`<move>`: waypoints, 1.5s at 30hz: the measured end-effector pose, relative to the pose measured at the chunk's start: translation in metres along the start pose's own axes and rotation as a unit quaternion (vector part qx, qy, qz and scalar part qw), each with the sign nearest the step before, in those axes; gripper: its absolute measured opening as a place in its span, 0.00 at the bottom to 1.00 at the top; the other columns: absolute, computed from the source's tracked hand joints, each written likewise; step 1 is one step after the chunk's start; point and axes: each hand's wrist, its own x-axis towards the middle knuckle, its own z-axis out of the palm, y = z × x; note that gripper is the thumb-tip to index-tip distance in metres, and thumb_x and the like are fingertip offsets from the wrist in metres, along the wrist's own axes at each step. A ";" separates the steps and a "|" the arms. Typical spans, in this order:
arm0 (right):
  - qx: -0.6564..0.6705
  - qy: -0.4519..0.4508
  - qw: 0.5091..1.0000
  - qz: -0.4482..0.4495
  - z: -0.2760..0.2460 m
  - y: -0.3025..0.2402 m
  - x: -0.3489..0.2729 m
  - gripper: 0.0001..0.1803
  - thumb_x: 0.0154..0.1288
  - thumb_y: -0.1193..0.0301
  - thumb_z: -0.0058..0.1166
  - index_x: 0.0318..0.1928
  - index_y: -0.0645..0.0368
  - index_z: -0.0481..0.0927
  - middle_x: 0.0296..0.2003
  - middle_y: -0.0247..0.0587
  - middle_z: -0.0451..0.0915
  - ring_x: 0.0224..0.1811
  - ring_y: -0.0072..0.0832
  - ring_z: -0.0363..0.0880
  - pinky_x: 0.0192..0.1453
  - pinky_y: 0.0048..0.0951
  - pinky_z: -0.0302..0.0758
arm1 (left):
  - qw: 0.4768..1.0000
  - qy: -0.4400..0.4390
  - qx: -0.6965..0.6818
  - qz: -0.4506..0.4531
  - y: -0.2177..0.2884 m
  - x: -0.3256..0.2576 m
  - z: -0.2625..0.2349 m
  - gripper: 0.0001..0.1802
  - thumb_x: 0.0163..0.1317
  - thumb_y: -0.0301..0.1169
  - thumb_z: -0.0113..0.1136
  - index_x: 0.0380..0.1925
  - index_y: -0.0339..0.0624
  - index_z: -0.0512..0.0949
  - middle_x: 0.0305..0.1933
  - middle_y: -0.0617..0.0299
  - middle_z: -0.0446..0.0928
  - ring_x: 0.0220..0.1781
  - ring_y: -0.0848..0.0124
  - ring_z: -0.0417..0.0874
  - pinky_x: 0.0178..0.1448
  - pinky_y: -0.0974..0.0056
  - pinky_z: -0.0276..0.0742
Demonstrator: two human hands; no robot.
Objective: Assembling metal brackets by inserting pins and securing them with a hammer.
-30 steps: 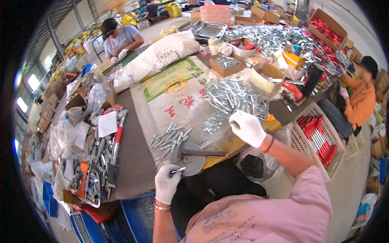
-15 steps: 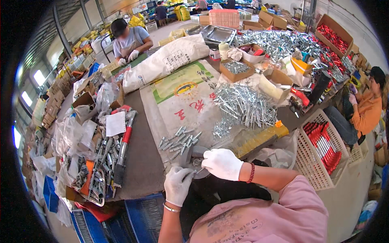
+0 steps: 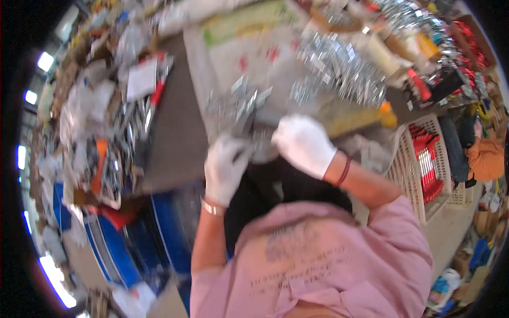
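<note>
My left hand (image 3: 227,168), in a white glove, is at the table's near edge with thumb and fingers curled together; blur hides what is between them. To its right, my gloved right hand (image 3: 306,143) is closed, fingertips pointing left, and whatever it may hold cannot be made out. Between the two hands sits a small grey metal fixture (image 3: 262,143), smeared by motion. Just beyond my hands several short silvery metal pins (image 3: 238,100) lie loose on a printed woven sack (image 3: 222,58). A larger heap of thin metal rods (image 3: 342,66) lies farther right on it.
At the left, plastic bags (image 3: 82,114) and metal tools crowd the table, with a white paper (image 3: 142,80) on top. A yellow-wrapped bar (image 3: 355,119) edges the right side. Beyond it stands a cream crate (image 3: 411,164) of red-handled parts. A person in orange (image 3: 486,159) sits at the far right.
The view has tipped downward and blurred, so the table sits higher in the picture and more of my pink shirt shows. My hands have drawn slightly apart.
</note>
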 end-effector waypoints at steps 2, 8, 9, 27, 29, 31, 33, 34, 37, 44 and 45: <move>0.034 0.016 0.999 0.020 0.004 0.007 0.002 0.01 0.59 0.70 0.63 0.31 0.49 0.84 0.32 0.38 0.78 0.40 0.39 0.82 0.45 0.42 0.80 | 0.994 -0.039 -0.059 -0.080 -0.012 -0.001 0.008 0.05 0.59 0.28 0.74 0.35 0.43 0.88 0.37 0.54 0.82 0.42 0.53 0.85 0.47 0.54 0.80; 0.029 0.012 0.999 -0.010 0.014 0.003 -0.001 0.03 0.59 0.72 0.64 0.34 0.48 0.86 0.34 0.34 0.78 0.41 0.36 0.82 0.47 0.38 0.80 | 0.996 -0.027 -0.052 -0.070 -0.015 -0.010 0.007 0.07 0.58 0.26 0.74 0.36 0.43 0.88 0.37 0.55 0.82 0.41 0.53 0.85 0.46 0.55 0.81; 0.029 0.011 0.999 -0.009 0.013 0.001 -0.003 0.03 0.59 0.72 0.64 0.34 0.48 0.86 0.34 0.34 0.78 0.41 0.36 0.82 0.47 0.38 0.80 | 0.993 -0.035 -0.068 -0.086 -0.015 -0.013 0.007 0.07 0.58 0.26 0.74 0.36 0.43 0.88 0.38 0.55 0.82 0.41 0.53 0.85 0.46 0.55 0.81; 0.039 -0.005 0.998 -0.053 0.018 0.004 -0.001 0.04 0.59 0.73 0.63 0.35 0.50 0.84 0.34 0.34 0.77 0.42 0.36 0.81 0.48 0.40 0.79 | 0.999 -0.030 -0.006 -0.028 -0.015 -0.015 0.003 0.07 0.58 0.27 0.74 0.38 0.46 0.88 0.39 0.56 0.83 0.42 0.54 0.86 0.46 0.55 0.81; 0.046 0.007 0.997 -0.063 0.019 0.002 -0.002 0.04 0.59 0.73 0.63 0.35 0.49 0.84 0.34 0.34 0.77 0.42 0.37 0.81 0.48 0.40 0.79 | 0.999 -0.027 -0.008 -0.027 -0.014 -0.016 0.002 0.07 0.58 0.26 0.74 0.37 0.46 0.88 0.39 0.56 0.83 0.42 0.54 0.86 0.46 0.55 0.81; 0.046 0.010 0.997 -0.064 0.020 0.002 -0.002 0.04 0.59 0.73 0.62 0.35 0.49 0.85 0.34 0.34 0.77 0.42 0.37 0.81 0.48 0.40 0.79 | 0.999 -0.023 -0.009 -0.026 -0.013 -0.017 0.002 0.07 0.58 0.26 0.74 0.37 0.45 0.88 0.38 0.56 0.83 0.42 0.54 0.86 0.46 0.55 0.81; 0.046 0.012 0.997 -0.065 0.024 0.001 -0.003 0.04 0.59 0.72 0.62 0.35 0.49 0.85 0.34 0.34 0.77 0.42 0.37 0.81 0.48 0.40 0.79 | 0.999 -0.027 -0.020 -0.034 -0.014 -0.019 0.002 0.07 0.58 0.26 0.74 0.37 0.45 0.88 0.38 0.56 0.83 0.42 0.54 0.86 0.46 0.54 0.81; 0.054 0.017 0.996 -0.067 0.027 0.001 -0.003 0.04 0.59 0.72 0.62 0.35 0.49 0.85 0.34 0.34 0.77 0.42 0.37 0.81 0.48 0.40 0.79 | 0.999 -0.027 -0.020 -0.034 -0.014 -0.020 0.002 0.07 0.58 0.26 0.74 0.37 0.45 0.88 0.38 0.56 0.83 0.42 0.54 0.86 0.46 0.54 0.81; 0.067 0.015 0.995 -0.068 0.030 0.001 -0.001 0.05 0.59 0.72 0.61 0.35 0.49 0.86 0.34 0.34 0.77 0.42 0.37 0.81 0.48 0.40 0.79 | 0.998 -0.023 -0.032 -0.044 -0.012 -0.019 0.003 0.07 0.58 0.26 0.74 0.37 0.46 0.89 0.38 0.56 0.83 0.42 0.53 0.85 0.46 0.54 0.81; 0.083 0.030 0.993 -0.074 0.028 0.006 0.004 0.05 0.61 0.70 0.61 0.38 0.47 0.86 0.34 0.34 0.77 0.43 0.36 0.82 0.48 0.39 0.80 | 1.000 -0.005 -0.023 -0.021 -0.009 -0.016 0.004 0.07 0.57 0.26 0.74 0.36 0.48 0.89 0.38 0.56 0.82 0.41 0.53 0.84 0.46 0.55 0.80; 0.071 0.036 0.995 -0.053 0.027 0.009 0.003 0.04 0.61 0.70 0.63 0.37 0.47 0.86 0.34 0.33 0.78 0.42 0.36 0.83 0.47 0.38 0.80 | 1.000 -0.003 -0.015 -0.026 -0.007 -0.018 0.003 0.07 0.57 0.26 0.74 0.36 0.48 0.89 0.38 0.56 0.82 0.41 0.53 0.84 0.46 0.55 0.80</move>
